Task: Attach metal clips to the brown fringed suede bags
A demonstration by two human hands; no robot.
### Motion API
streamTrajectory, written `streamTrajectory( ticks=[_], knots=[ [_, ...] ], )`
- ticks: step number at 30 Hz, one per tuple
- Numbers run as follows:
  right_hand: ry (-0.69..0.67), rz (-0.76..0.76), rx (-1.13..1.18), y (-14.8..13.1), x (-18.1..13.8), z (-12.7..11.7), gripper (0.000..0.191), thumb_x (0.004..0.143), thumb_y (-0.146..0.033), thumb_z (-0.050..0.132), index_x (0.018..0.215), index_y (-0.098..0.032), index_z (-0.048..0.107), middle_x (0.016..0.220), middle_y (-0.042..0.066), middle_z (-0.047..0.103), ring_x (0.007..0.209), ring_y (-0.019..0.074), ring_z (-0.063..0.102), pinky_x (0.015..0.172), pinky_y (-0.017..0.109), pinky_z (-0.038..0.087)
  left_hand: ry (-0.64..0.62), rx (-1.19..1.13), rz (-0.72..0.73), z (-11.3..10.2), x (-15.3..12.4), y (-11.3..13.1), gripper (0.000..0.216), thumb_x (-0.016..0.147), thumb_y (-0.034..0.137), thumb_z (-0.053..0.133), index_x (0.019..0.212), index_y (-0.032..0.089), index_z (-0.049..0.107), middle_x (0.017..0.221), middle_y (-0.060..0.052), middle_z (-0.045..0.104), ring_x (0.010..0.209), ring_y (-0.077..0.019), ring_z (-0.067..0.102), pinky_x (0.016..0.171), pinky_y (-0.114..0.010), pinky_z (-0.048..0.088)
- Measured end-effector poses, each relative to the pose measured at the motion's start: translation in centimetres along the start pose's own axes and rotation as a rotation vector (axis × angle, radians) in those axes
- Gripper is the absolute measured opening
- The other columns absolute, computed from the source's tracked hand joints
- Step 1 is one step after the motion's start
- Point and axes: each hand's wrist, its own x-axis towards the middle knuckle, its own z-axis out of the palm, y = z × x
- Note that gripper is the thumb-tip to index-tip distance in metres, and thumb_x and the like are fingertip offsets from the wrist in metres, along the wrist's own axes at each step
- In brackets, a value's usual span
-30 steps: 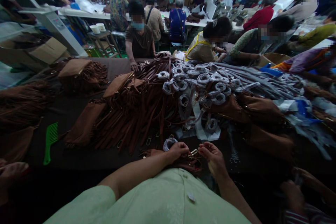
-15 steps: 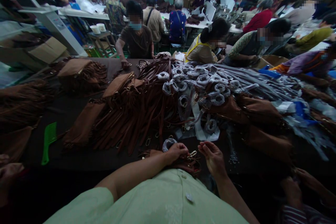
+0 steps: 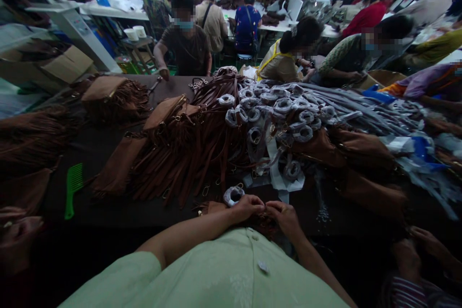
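Observation:
My left hand point(image 3: 248, 207) is closed in a pinch close to my body, just above a brown fringed bag point(image 3: 215, 207) that lies partly under my wrist. My right hand point(image 3: 285, 215) meets it from the other side, its thumb and forefinger pinched so the fingertips of both hands nearly touch. What sits between the fingers is too small and dark to make out. A plastic-wrapped coiled strap point(image 3: 228, 197) lies just beyond my left hand.
Brown straps point(image 3: 180, 168) and fringed bags point(image 3: 117, 166) spread over the dark table. Wrapped coils point(image 3: 283, 106) are heaped at the middle. A green comb point(image 3: 70, 197) lies to the left. Other people's hands point(image 3: 407, 255) show at right and left; a co-worker point(image 3: 187, 48) stands opposite.
My right hand has moved left, closing the gap to my left hand. The gold clasp that showed between them is now hidden. The co-worker opposite has drawn a hand back, raising a small item.

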Motion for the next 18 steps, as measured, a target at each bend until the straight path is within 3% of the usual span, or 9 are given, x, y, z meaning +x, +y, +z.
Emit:
streamTrajectory(
  ticks=[9, 18],
  knots=[
    [-0.038, 0.033, -0.003, 0.47, -0.01, 0.26, 0.026, 0.065, -0.039, 0.068, 0.080, -0.019, 0.073, 0.074, 0.004, 0.072, 0.067, 0.0197, 0.066, 0.063, 0.030, 0.053, 0.031, 0.034, -0.110, -0.11, 0.15, -0.12, 0.042, 0.051, 0.043, 0.078, 0.073, 0.008, 0.069, 0.060, -0.001, 0.060, 0.055, -0.0086, 0.048, 0.056, -0.022, 0.036],
    [-0.018, 0.025, -0.045, 0.50, 0.12, 0.40, 0.028, 0.063, -0.041, 0.068, 0.079, -0.019, 0.073, 0.076, 0.004, 0.072, 0.068, 0.0208, 0.066, 0.064, 0.031, 0.053, 0.018, 0.031, -0.094, -0.22, 0.36, -0.64, 0.036, 0.052, 0.038, 0.076, 0.072, 0.008, 0.069, 0.059, -0.001, 0.059, 0.054, -0.0084, 0.047, 0.054, -0.022, 0.034]
  ],
)
